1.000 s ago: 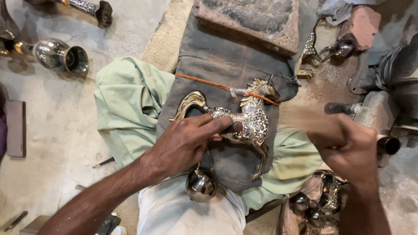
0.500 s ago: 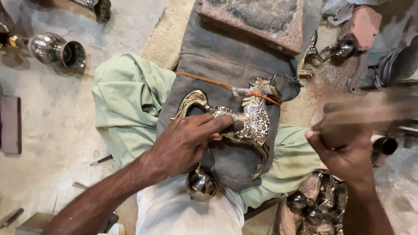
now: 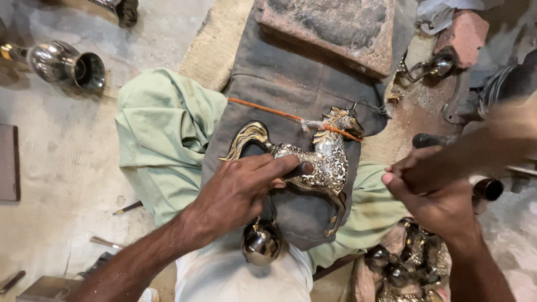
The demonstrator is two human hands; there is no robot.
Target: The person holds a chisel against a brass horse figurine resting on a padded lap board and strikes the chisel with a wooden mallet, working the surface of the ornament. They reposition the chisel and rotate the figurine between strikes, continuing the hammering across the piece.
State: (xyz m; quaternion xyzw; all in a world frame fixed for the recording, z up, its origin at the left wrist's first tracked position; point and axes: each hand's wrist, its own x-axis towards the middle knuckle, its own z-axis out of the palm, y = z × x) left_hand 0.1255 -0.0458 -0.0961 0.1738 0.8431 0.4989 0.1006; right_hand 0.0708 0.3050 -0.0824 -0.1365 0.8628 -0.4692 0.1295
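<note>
Nearest you, your left hand [image 3: 246,187] presses a punch [image 3: 296,169], fingers clamped, onto the metal horse [image 3: 319,159] mid-pad [image 3: 291,89]. Your right hand [image 3: 433,193] grips a blurred hammer [image 3: 492,140], raised. Much of the body already looks patterned; chasing seems unfinished.

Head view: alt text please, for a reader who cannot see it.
A person's left hand presses an ornate metal horse figurine onto a dark cloth pad across the lap, while the right hand grips a motion-blurred wooden tool raised beside it. A metal goblet lies on the floor.
</note>
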